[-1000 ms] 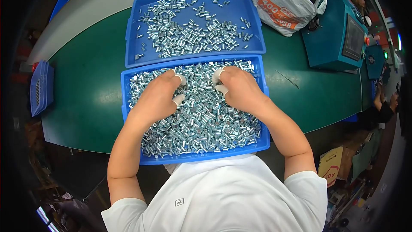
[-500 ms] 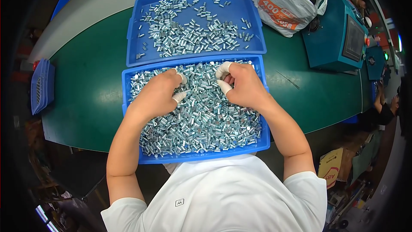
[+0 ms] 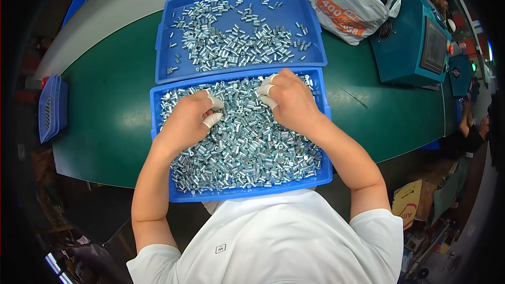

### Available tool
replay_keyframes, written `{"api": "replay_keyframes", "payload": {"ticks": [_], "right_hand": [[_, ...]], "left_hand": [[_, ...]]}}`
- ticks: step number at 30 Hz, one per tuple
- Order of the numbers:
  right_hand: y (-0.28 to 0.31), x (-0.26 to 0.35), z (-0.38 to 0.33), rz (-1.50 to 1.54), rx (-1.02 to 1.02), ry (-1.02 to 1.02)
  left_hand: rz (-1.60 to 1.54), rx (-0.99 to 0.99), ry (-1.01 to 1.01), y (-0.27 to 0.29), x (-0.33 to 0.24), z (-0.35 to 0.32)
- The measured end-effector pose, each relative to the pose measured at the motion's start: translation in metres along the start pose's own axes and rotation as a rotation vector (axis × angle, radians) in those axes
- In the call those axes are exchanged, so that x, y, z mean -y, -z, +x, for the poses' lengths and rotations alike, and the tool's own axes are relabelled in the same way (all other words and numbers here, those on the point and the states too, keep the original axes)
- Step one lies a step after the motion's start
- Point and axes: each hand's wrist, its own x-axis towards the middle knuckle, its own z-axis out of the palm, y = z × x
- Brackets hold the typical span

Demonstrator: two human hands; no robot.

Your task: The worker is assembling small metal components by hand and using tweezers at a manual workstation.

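A blue tray [image 3: 330,155] in front of me is heaped with small shiny metal sleeves [image 3: 247,147]. At its left part, my left hand [image 3: 185,120] hovers low over the pieces, fingers curled and thumb bent toward them. My right hand [image 3: 295,102] is at the far right part of the same heap, its fingertips drawn together close to the thumb. White finger cots cover the thumbs and some fingers of both hands. Whatever either hand pinches is too small or hidden to make out.
Beyond it, touching, lies a second blue tray [image 3: 181,5] with fewer sleeves scattered inside. A white plastic bag [image 3: 336,0] and a teal machine with a screen [image 3: 407,42] stand at the back right. Thin rods [image 3: 352,97] lie on the green table [image 3: 105,110]; a blue basket [image 3: 52,108] sits left.
My left hand has drawn back slightly to the left. My right hand has shifted a little left and away from me, its fingers closing nearer together.
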Motion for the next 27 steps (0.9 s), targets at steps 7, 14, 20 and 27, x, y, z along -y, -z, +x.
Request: {"api": "replay_keyframes", "payload": {"ticks": [7, 14, 20, 27], "right_hand": [[0.003, 0.016, 0.007, -0.272, 0.189, -0.084], [0.006, 0.022, 0.014, -0.278, 0.239, -0.089], [0.011, 0.017, 0.005, 0.003, 0.142, -0.141], [0.014, 0.022, -0.005, 0.509, 0.079, -0.273]], "left_hand": [[0.138, -0.022, -0.099, -0.001, 0.001, -0.008], [0.243, -0.122, -0.119, -0.004, 0.006, 0.002], [0.324, -0.074, -0.239, -0.007, 0.014, 0.013], [0.278, 0.054, -0.324, 0.001, 0.016, 0.021]]}}
